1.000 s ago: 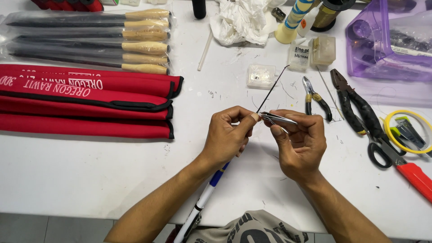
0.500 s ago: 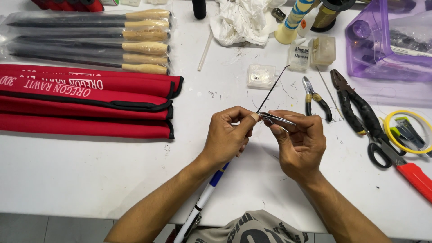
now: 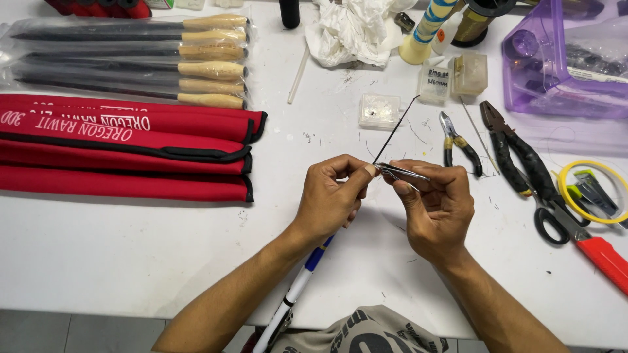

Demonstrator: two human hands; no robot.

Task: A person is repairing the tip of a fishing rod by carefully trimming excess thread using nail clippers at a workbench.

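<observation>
My left hand (image 3: 330, 196) pinches a thin black rod tip (image 3: 396, 128) that slants up to the right over the white table (image 3: 131, 255). The rod's white and blue lower part (image 3: 297, 291) runs down under my left wrist toward my lap. My right hand (image 3: 435, 202) holds small metal tweezers (image 3: 402, 172) whose points meet the rod just beside my left thumb and forefinger. Both hands are close together above the middle of the table.
Red fabric rod sleeves (image 3: 124, 147) lie at the left, with wooden-handled rods in clear bags (image 3: 131, 59) behind them. At the right are small cutters (image 3: 458, 140), black pliers (image 3: 517, 157), red-handled scissors (image 3: 582, 235), a yellow line spool (image 3: 592, 193), small clear boxes (image 3: 379, 111) and a purple box (image 3: 562, 59).
</observation>
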